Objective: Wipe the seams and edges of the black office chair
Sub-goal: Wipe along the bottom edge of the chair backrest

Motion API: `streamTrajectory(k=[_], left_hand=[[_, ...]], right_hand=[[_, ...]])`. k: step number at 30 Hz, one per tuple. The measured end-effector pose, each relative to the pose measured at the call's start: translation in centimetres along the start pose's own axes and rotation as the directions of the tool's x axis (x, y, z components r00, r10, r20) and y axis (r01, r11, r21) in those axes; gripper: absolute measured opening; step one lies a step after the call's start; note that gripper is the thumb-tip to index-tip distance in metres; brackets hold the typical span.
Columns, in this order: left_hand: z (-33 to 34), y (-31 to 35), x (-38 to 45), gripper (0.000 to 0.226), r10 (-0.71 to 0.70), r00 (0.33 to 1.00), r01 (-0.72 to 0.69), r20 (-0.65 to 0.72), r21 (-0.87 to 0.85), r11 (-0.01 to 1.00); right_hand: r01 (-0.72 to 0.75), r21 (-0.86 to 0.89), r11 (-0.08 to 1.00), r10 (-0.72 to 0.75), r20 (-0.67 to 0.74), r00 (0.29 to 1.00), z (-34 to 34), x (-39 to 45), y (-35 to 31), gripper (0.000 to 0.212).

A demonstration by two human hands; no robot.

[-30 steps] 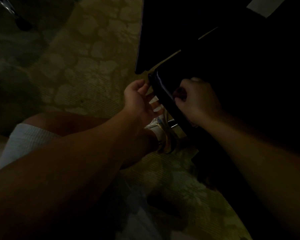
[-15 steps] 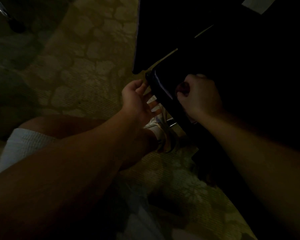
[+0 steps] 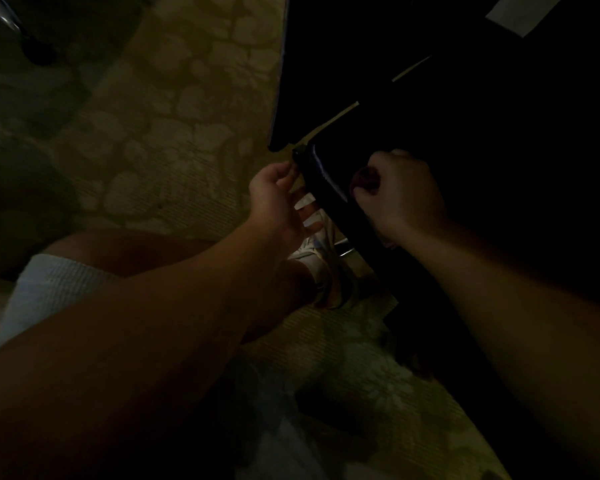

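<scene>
just between the hands: chair edge (image 3: 321, 174); left hand (image 3: 278, 202) spread, right hand (image 3: 400, 195) fisted, contents unclear.

Glossy black chair (image 3: 326, 183); woven carpet (image 3: 174, 140)

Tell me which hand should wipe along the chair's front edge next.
Probably the right hand. It lies fisted on the black chair's glossy edge, apparently bunching something dark, too dim to identify. The left hand sits beside the edge's corner with loosely spread fingers and holds nothing visible.
</scene>
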State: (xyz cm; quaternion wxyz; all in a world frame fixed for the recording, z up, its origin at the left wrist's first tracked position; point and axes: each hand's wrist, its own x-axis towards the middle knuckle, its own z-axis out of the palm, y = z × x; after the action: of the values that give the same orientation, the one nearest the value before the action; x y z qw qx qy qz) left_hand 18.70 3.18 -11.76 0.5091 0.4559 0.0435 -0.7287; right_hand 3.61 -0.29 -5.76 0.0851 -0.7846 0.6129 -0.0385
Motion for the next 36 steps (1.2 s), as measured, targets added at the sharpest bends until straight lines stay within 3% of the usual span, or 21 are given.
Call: streamTrajectory(k=[2,5,9,14,17,21,25,30,34,36], left_hand=[[0.1,-0.1,-0.3,0.034,-0.003,1.000,0.003,0.018,0.013,1.000],[0.1,0.0,-0.4,0.035,0.006,1.000,-0.007,0.016,0.028,1.000],[0.1,-0.1,-0.2,0.053,0.005,1.000,-0.004,-0.027,0.030,1.000],[0.3,0.1,-0.8,0.041,0.006,1.000,-0.008,0.029,0.053,0.999],[0.4,0.2,-0.8,0.034,-0.004,1.000,0.003,0.024,0.035,0.999],[0.3,0.0,-0.7,0.038,0.006,1.000,-0.007,0.025,0.047,0.999],[0.2,0.2,-0.6,0.045,-0.009,1.000,0.008,0.022,0.041,0.999],[0.3,0.0,-0.7,0.042,0.009,1.000,-0.010,0.026,0.050,0.999],[0.3,0.1,-0.6,0.041,-0.006,1.000,0.005,0.022,0.046,0.999],[0.3,0.0,-0.6,0.041,-0.001,1.000,0.000,0.029,0.057,0.998]], right_hand=[[-0.004,-0.010,1.000,0.004,0.009,1.000,0.1,-0.1,-0.1,0.024],[0.120,0.013,0.993,-0.120,0.129,0.984,0.5,-0.6,-0.7,0.023],[-0.013,0.001,1.000,0.013,-0.015,1.000,0.2,-0.1,-0.2,0.022],[0.123,-0.002,0.992,-0.121,0.129,0.984,0.4,-0.5,-0.7,0.024],[0.029,0.002,1.000,-0.029,0.026,0.999,-0.1,0.0,-0.3,0.019],[0.119,-0.005,0.993,-0.118,0.141,0.983,0.2,-0.1,-0.8,0.024],[0.018,-0.012,1.000,-0.018,0.017,1.000,-0.3,0.6,-0.3,0.022],[0.156,-0.006,0.988,-0.153,0.159,0.975,-0.1,0.1,-0.9,0.022],[0.014,-0.029,0.999,-0.014,0.019,1.000,-0.1,0.7,-0.7,0.022],[0.075,-0.029,0.997,-0.073,0.087,0.994,0.2,0.5,-1.1,0.023]])
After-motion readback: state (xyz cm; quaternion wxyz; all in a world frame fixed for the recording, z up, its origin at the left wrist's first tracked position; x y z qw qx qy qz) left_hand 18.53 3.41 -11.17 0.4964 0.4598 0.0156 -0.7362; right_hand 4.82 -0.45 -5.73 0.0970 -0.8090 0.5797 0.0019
